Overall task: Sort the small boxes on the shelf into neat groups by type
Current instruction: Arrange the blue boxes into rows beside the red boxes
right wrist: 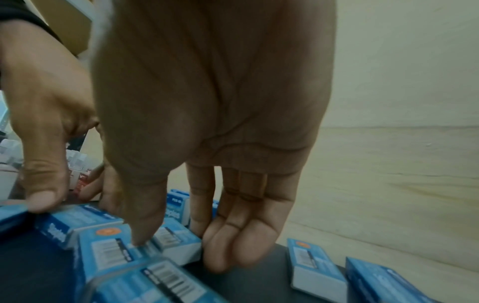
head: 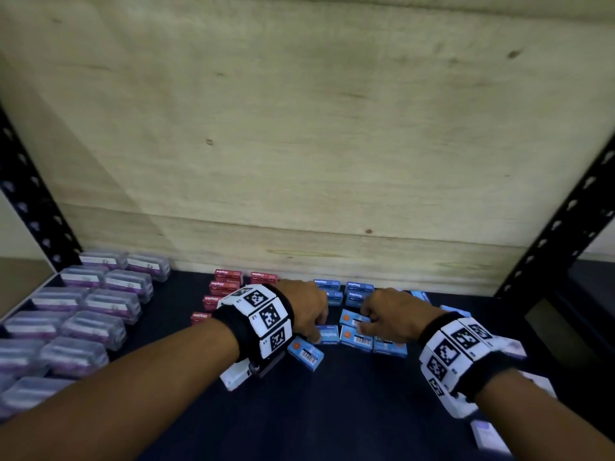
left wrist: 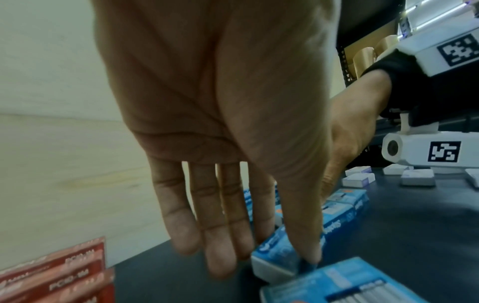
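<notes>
Both of my hands were down among the blue staple boxes on a dark shelf (head: 332,410) backed by pale plywood (head: 299,128).

Black slotted uprights (head: 30,194) framed the bay. I counted about thirteen clear cases (head: 96,327) in two columns at left, five red boxes (head: 228,276) mid-back, and roughly ten blue boxes (head: 357,341). My left hand (head: 307,309) pinched one blue box (left wrist: 277,254) between thumb and fingers; my right hand (head: 387,312) pinched another blue box (right wrist: 178,242).
</notes>
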The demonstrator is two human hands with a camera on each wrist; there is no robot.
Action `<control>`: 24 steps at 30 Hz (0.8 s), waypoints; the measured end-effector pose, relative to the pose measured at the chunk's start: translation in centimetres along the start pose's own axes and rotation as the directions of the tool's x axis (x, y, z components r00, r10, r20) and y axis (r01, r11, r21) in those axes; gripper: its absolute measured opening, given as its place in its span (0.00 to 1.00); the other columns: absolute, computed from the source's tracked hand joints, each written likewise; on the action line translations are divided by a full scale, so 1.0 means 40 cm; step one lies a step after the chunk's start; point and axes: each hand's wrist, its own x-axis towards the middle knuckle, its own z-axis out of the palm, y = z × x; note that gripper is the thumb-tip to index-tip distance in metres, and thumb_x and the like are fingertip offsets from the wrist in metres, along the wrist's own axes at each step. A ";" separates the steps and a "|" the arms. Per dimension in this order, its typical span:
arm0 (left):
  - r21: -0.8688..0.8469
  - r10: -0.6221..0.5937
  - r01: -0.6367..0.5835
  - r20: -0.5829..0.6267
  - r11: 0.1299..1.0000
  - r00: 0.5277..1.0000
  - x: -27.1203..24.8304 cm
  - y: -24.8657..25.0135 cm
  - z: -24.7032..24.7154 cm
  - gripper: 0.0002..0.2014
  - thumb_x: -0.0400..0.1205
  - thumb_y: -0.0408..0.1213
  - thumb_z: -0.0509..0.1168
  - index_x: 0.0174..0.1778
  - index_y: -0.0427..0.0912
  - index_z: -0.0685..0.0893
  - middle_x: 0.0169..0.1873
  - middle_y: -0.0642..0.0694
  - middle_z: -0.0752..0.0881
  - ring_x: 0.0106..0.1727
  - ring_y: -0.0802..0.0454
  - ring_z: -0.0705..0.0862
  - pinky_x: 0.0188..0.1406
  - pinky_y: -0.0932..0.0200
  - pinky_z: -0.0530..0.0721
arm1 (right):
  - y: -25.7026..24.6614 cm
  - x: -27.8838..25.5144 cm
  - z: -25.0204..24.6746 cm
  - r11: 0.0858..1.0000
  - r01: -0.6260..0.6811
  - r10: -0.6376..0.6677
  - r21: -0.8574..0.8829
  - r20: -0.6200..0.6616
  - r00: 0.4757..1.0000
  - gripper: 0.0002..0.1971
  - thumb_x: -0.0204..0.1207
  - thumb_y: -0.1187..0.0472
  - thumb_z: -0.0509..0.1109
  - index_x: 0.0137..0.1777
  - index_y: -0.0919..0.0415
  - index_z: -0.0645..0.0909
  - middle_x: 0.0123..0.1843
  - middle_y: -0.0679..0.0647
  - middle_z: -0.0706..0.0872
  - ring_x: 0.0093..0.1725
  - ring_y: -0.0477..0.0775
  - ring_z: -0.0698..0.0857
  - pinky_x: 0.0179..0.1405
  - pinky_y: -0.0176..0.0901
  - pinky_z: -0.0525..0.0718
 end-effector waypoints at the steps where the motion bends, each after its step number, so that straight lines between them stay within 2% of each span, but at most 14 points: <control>1: 0.009 0.004 -0.004 -0.003 1.000 1.000 -0.001 0.003 0.001 0.19 0.79 0.51 0.71 0.61 0.45 0.86 0.52 0.48 0.87 0.53 0.46 0.85 0.49 0.48 0.86 | -0.002 0.000 0.002 1.000 0.000 0.000 0.000 -0.001 1.000 0.19 0.80 0.43 0.67 0.52 0.60 0.84 0.48 0.54 0.87 0.46 0.55 0.86 0.48 0.49 0.86; 5: -0.011 0.024 -0.024 -0.011 1.000 1.000 -0.005 0.011 0.000 0.18 0.78 0.48 0.73 0.60 0.44 0.84 0.53 0.47 0.85 0.52 0.47 0.84 0.48 0.52 0.84 | -0.001 -0.008 0.001 1.000 0.008 -0.007 0.024 -0.023 1.000 0.16 0.80 0.44 0.68 0.55 0.56 0.79 0.51 0.51 0.83 0.49 0.53 0.82 0.47 0.46 0.82; 8: -0.067 0.040 -0.042 -0.026 0.997 0.999 -0.004 0.011 0.000 0.16 0.75 0.44 0.76 0.56 0.45 0.84 0.46 0.50 0.85 0.48 0.50 0.83 0.47 0.53 0.83 | 0.006 -0.015 0.002 0.991 0.031 -0.023 0.127 -0.068 0.997 0.13 0.77 0.47 0.73 0.54 0.53 0.78 0.52 0.50 0.85 0.49 0.50 0.82 0.46 0.42 0.82; 12: -0.112 0.024 -0.026 -0.022 0.993 0.999 0.004 0.008 -0.002 0.16 0.74 0.41 0.78 0.56 0.45 0.85 0.48 0.49 0.86 0.49 0.50 0.84 0.48 0.53 0.84 | 0.018 -0.015 0.007 0.974 0.080 -0.067 0.212 -0.065 0.996 0.10 0.76 0.53 0.76 0.53 0.49 0.78 0.49 0.47 0.86 0.42 0.45 0.84 0.35 0.33 0.80; 14: -0.112 0.011 -0.015 -0.043 0.994 0.999 0.006 0.003 -0.006 0.15 0.74 0.41 0.77 0.55 0.46 0.86 0.49 0.49 0.86 0.50 0.49 0.85 0.49 0.53 0.86 | 0.027 -0.015 0.006 0.976 0.101 -0.087 0.191 -0.081 0.993 0.08 0.76 0.56 0.75 0.52 0.47 0.79 0.48 0.46 0.86 0.43 0.46 0.86 0.39 0.37 0.84; 16: -0.105 -0.006 -0.003 -0.082 0.995 0.997 0.008 -0.004 -0.012 0.12 0.76 0.42 0.76 0.54 0.46 0.87 0.48 0.50 0.86 0.49 0.50 0.84 0.49 0.54 0.86 | 0.043 -0.015 0.003 0.985 0.117 -0.099 0.125 -0.137 0.986 0.07 0.76 0.58 0.72 0.51 0.47 0.80 0.46 0.44 0.83 0.44 0.48 0.84 0.44 0.42 0.84; 19: -0.082 -0.036 0.026 -0.132 0.996 0.991 0.014 -0.010 -0.016 0.11 0.78 0.44 0.74 0.54 0.48 0.85 0.49 0.51 0.84 0.46 0.52 0.80 0.43 0.57 0.80 | 0.070 -0.017 -0.003 0.994 0.081 -0.068 0.067 -0.174 0.982 0.07 0.76 0.57 0.69 0.49 0.43 0.77 0.40 0.42 0.80 0.43 0.50 0.82 0.45 0.47 0.83; 22: -0.057 -0.058 0.050 -0.150 0.997 0.987 0.024 -0.010 -0.017 0.12 0.79 0.46 0.72 0.56 0.49 0.83 0.50 0.52 0.83 0.45 0.52 0.78 0.40 0.58 0.75 | 0.093 -0.021 -0.003 0.995 0.035 -0.022 0.095 -0.141 0.990 0.08 0.76 0.59 0.67 0.52 0.44 0.79 0.41 0.45 0.86 0.41 0.51 0.84 0.43 0.45 0.82; 24: -0.049 -0.065 0.059 -0.144 0.997 0.988 0.028 -0.009 -0.015 0.12 0.80 0.47 0.71 0.56 0.49 0.82 0.47 0.53 0.81 0.44 0.52 0.77 0.40 0.57 0.74 | 0.103 -0.025 0.000 0.988 0.015 0.004 0.156 -0.121 0.993 0.10 0.76 0.61 0.67 0.52 0.45 0.80 0.42 0.45 0.87 0.41 0.49 0.85 0.44 0.42 0.83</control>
